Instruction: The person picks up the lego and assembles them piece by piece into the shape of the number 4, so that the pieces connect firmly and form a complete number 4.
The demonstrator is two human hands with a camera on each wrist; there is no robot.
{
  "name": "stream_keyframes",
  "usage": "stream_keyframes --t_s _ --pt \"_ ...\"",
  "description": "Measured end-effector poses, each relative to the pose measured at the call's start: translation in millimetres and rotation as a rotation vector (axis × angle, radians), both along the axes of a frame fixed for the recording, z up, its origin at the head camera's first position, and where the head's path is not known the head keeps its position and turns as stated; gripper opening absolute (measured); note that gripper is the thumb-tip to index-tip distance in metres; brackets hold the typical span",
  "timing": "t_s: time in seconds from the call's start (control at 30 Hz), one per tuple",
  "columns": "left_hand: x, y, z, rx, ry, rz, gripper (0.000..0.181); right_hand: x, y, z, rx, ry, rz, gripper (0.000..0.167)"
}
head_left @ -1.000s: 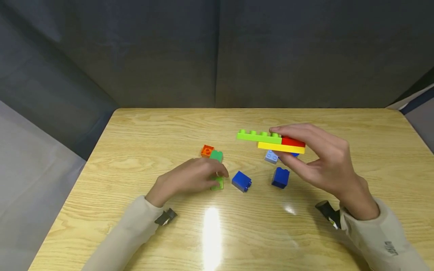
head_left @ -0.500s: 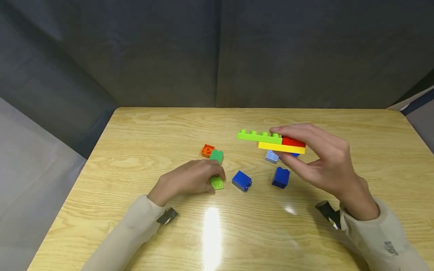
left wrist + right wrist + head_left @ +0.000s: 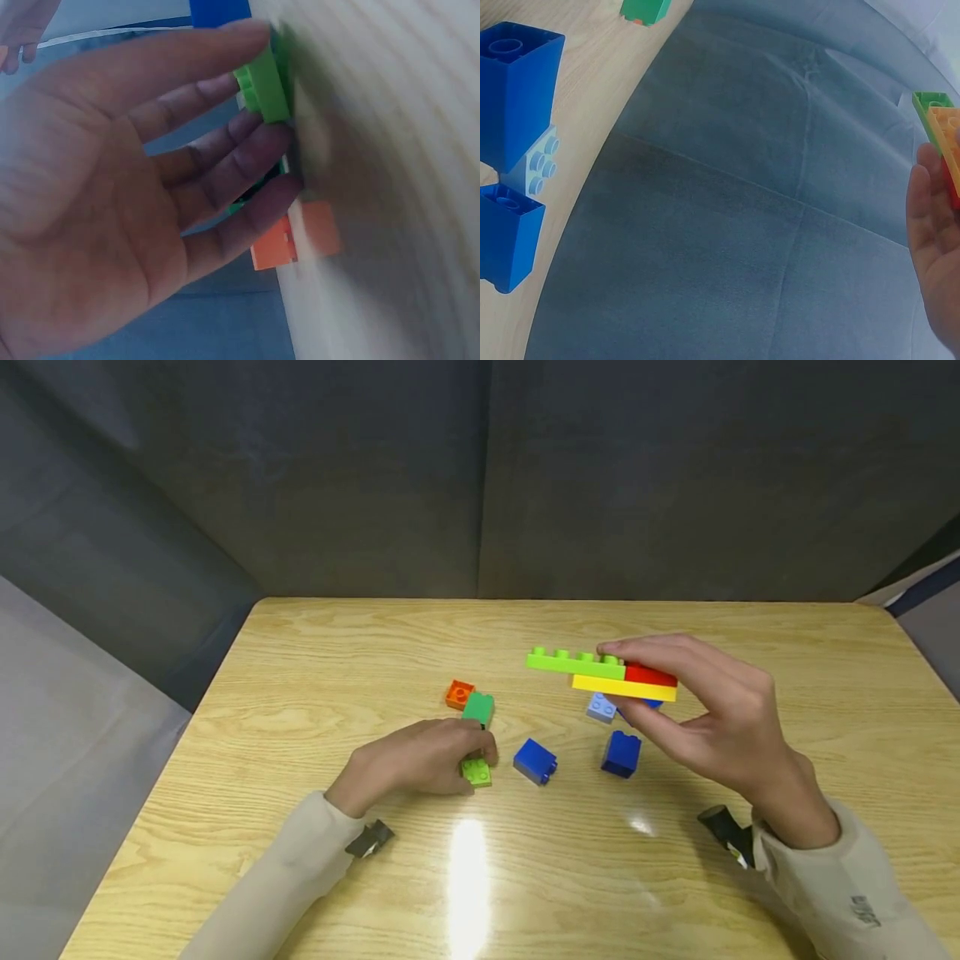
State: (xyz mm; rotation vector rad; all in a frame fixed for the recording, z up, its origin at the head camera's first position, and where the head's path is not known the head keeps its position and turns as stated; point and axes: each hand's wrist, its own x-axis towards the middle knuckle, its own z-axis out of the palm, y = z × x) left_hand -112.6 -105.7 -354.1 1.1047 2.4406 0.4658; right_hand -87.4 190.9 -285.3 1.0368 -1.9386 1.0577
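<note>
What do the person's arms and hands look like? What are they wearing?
The left sleeve and right sleeve are long and pale beige, and the right one has small dark lettering. A small black gadget sits by each sleeve's end. The left hand and right hand wear no gloves.

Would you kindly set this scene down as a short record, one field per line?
Left hand: pinches lime brick between thumb and fingers
Right hand: holds lime strip and red piece atop yellow strip
Beyond left hand: green brick, orange brick
Between hands: blue brick
Near right hand: second blue brick, light blue brick; third blue brick partly hidden
Surface: wooden table
</note>
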Motion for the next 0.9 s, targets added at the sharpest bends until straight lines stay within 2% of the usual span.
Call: stream_keyframes --t_s 0.23,0.43,0.6,0.73,0.9 --pt "-0.6 -3.7 10.0 0.061 -0.029 0.01 0.031 0.4 1.3 -0.1 0.004 -0.005 -0.005 0.051" --pt "0.5 -5.0 21.3 0.18 -0.07 0.019 0.035 -0.5 1.1 0.0 0.006 -0.004 -0.005 0.051" --pt "2.5 -3.5 29.3 0.309 -0.096 -0.025 0.038 -0.5 0.7 0.4 0.009 -0.004 -0.002 0.05" --pt "3.6 -4.0 33.3 0.453 -0.071 -0.067 0.034 -0.6 0.5 0.1 0.004 -0.001 0.001 0.05" --pt "3.4 -4.3 33.2 0.583 0.015 -0.073 0.03 0.0 0.5 0.2 0.012 -0.002 -0.003 0.051"
